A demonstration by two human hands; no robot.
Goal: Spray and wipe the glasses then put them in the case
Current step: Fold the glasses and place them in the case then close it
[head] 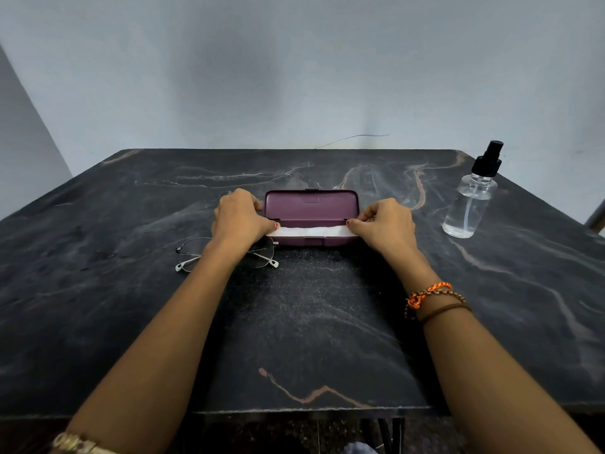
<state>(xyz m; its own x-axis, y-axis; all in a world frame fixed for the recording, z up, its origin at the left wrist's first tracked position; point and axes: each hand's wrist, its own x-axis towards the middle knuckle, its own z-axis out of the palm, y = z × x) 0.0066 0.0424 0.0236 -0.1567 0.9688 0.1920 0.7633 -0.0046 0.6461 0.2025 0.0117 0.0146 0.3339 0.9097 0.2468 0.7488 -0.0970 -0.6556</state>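
Observation:
A purple glasses case lies open in the middle of the dark marble table, lid raised toward the wall. A white cloth is stretched along the case's opening. My left hand pinches the cloth's left end and my right hand pinches its right end, one at each end of the case. Thin metal-framed glasses lie folded on the table just left of and in front of the case, partly hidden under my left forearm. A clear spray bottle with a black nozzle stands upright at the far right.
A pale wall rises right behind the table's far edge. The table's front edge runs across the bottom of the view. A bracelet and threads sit on my right wrist, another bracelet on my left.

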